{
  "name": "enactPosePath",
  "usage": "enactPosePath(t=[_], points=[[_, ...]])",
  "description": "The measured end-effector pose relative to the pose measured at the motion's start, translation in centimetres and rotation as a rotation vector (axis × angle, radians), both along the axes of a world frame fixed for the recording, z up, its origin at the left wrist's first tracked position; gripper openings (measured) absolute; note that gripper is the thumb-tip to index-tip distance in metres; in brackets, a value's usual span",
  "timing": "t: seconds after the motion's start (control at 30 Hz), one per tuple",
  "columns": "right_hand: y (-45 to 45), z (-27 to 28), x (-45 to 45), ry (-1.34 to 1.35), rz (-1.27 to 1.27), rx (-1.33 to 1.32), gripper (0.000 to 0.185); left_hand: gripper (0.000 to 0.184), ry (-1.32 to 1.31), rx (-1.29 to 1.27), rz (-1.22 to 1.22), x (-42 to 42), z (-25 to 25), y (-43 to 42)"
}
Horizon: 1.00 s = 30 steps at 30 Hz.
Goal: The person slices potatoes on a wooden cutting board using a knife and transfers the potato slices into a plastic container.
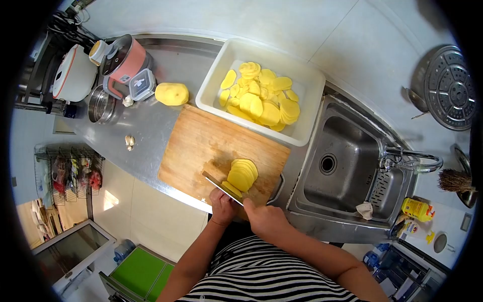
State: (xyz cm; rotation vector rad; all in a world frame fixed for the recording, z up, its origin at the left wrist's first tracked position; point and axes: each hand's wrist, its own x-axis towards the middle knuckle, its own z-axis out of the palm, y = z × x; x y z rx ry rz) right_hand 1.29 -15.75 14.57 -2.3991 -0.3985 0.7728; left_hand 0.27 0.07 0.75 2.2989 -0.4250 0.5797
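Observation:
On the wooden cutting board (186, 146) lies a fanned stack of yellow potato slices (243, 174). A knife (224, 189) stands across the potato at the board's near edge, its blade slanting from upper left to lower right. My right hand (264, 217) is closed around the knife's handle. On the near side of the blade, my left hand (223, 205) has its fingers curled; they are against the blade side, where a potato piece is mostly hidden. Behind the board, a white tub (210, 83) holds many potato slices (261, 98). A whole peeled potato (171, 94) rests on the counter beyond the board's left corner.
Right of the board is a steel sink (342, 151) with a faucet (412, 158). Garlic cloves (130, 142), a lidded container (142, 84), a steel bowl (101, 104), a pink pot (126, 58) and a white cooker (75, 74) stand at the left.

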Motion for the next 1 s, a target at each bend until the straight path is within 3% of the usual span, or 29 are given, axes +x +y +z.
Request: enactPosePath(t=[0.27, 0.37, 0.43, 0.57, 0.63, 1.0], points=[[1.0, -0.7, -0.4, -0.056, -0.050, -0.005, 0.016, 0.034, -0.028, -0.010, -0.014, -0.2, -0.1, 0.0], [1.7, -1.3, 0.2, -0.048, -0.053, -0.018, 0.015, 0.025, -0.006, -0.045, -0.018, -0.6, -2.0, 0.7], [1.8, -1.3, 0.1, -0.062, -0.056, -0.025, 0.015, 0.026, 0.187, -0.098, -0.103, -1.0, -2.4, 1.2], [2.5, -2.1, 0.0, -0.074, -0.058, -0.079, 0.013, 0.031, 0.168, -0.080, -0.115, -0.6, -1.7, 0.9], [2.7, -3.3, -0.1, -0.095, -0.066, -0.079, 0.012, 0.033, -0.037, -0.105, -0.064, 1.0, 1.9, -0.4], [2.0, -5.8, -0.5, -0.121, -0.120, -0.087, 0.026, 0.029, -0.013, -0.018, 0.023, -0.7, -0.6, 0.1]])
